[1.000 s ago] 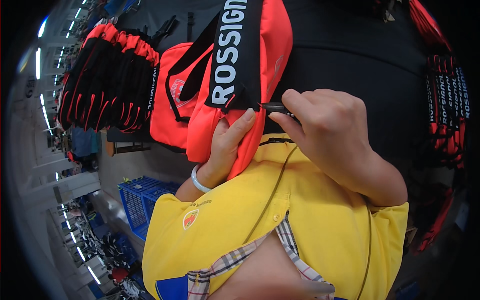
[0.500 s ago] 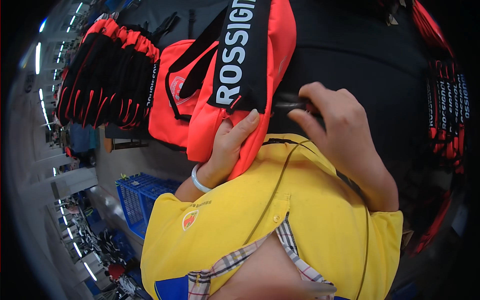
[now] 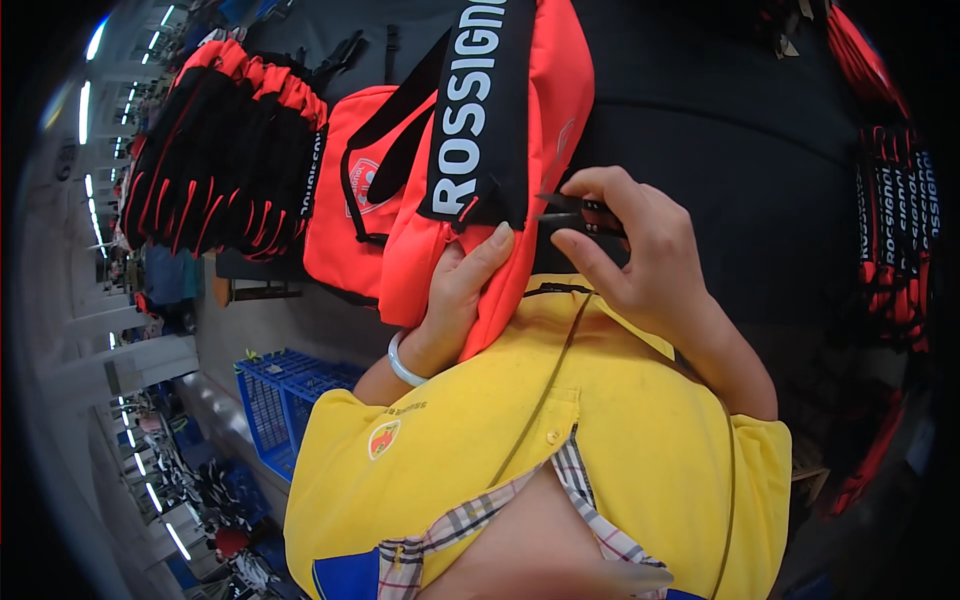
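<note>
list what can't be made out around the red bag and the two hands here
- Head view: the small black tool in the right hand is mostly covered by its fingers, so its kind is unclear.
- The left hand has its palm pressed to the red bag; what lies beneath is hidden.
- The bag's top is cut off by the upper edge.
- The black-and-red gloves bend and blur near the rim.

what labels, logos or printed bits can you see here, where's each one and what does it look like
Black strap with big white block lettering, running down the red bag above the left hand.
Small round red-and-white emblem on the bag's front pocket, left of the strap.
White lettering on red-and-black gloves at the right edge.
Small red-and-yellow badge on the yellow shirt, lower left.
</note>
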`<control>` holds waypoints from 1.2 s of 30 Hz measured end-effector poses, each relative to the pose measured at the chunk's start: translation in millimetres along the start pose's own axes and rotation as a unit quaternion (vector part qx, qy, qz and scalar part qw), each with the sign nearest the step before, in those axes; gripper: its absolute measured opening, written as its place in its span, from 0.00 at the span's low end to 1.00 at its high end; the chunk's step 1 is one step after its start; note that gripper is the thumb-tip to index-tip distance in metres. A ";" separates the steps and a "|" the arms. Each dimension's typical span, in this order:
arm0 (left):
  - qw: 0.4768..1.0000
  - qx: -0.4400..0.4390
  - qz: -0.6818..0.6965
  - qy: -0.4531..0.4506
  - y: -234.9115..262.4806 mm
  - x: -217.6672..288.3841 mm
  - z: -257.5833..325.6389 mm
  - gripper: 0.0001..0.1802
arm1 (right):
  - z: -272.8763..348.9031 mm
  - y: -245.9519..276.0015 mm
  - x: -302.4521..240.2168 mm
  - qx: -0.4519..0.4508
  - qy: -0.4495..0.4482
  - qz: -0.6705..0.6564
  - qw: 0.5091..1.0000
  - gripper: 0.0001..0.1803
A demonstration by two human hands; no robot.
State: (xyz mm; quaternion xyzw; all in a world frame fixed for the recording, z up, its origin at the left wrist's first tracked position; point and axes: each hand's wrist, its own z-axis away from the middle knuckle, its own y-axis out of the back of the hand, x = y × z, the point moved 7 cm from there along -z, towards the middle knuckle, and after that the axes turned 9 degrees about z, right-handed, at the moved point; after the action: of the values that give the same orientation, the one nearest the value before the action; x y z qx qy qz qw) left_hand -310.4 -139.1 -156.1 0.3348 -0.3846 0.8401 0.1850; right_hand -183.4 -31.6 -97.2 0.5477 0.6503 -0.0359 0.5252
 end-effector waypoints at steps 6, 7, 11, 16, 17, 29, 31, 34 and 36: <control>0.998 -0.060 -0.023 -0.020 3.3 -2.3 -2.6 0.09 | 4.8 6.1 -12.6 0.049 0.083 0.155 0.983 0.15; 0.997 -0.071 -0.028 -0.016 4.9 -2.9 -3.4 0.09 | 4.9 6.9 -13.5 0.048 0.085 0.160 0.982 0.15; 0.997 -0.077 -0.025 -0.019 0.7 -2.3 -2.4 0.09 | 5.4 8.1 -16.9 0.053 0.097 0.171 0.979 0.14; 0.997 -0.074 -0.028 -0.015 -1.5 -2.8 -0.4 0.09 | 4.7 7.8 -18.3 0.047 0.101 0.188 0.976 0.14; 0.997 -0.074 -0.023 -0.016 -2.1 -2.9 0.0 0.09 | 4.8 8.2 -19.3 0.052 0.107 0.190 0.974 0.14; 0.995 -0.098 -0.019 0.006 0.8 -10.1 -3.5 0.09 | 21.4 -56.5 34.7 -0.152 -0.223 -0.626 0.731 0.24; 0.996 -0.088 -0.012 -0.004 4.3 -11.6 -5.3 0.09 | 7.9 -41.5 34.3 -0.060 -0.188 -0.763 0.616 0.28; 0.997 -0.077 -0.001 -0.005 7.6 -9.0 -7.2 0.09 | -1.1 -3.5 48.8 -0.020 -0.150 -0.494 0.856 0.22; 0.997 -0.076 0.003 0.004 7.4 -8.9 -8.3 0.09 | 4.4 3.7 32.1 0.048 -0.116 -0.224 0.966 0.12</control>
State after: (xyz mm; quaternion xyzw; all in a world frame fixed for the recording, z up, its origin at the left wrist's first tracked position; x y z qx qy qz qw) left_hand -311.8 -137.9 -170.3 0.3151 -0.4475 0.8105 0.2086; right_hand -172.9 -11.3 -120.3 0.4050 0.6882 -0.2475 0.5486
